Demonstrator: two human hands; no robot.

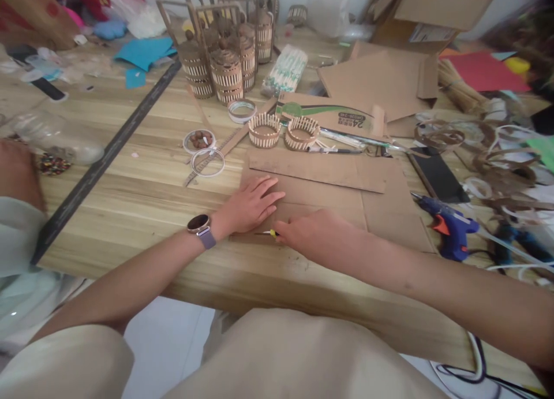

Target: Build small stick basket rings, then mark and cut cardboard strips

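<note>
A flat cardboard sheet (pixel 320 205) lies on the wooden table, and a narrower cardboard strip (pixel 315 172) rests across its upper part. My left hand (pixel 253 205), with a watch at the wrist, presses flat on the sheet's left side, fingers spread. Just right of it, my right hand (pixel 307 231) is closed around a small yellow-handled tool (pixel 273 233). The tool's thin tip points left along the sheet's near edge; most of its handle is hidden in my fist. Two round stick-walled rings (pixel 264 130) stand behind the strip.
A blue glue gun (pixel 452 223) and a black box (pixel 438 174) lie to the right. Several small lantern-like cages (pixel 227 75) stand at the back. Near the left are a clear jar (pixel 60 136) and another person's arm (pixel 19 176). Cardboard pieces (pixel 381 81) lie behind.
</note>
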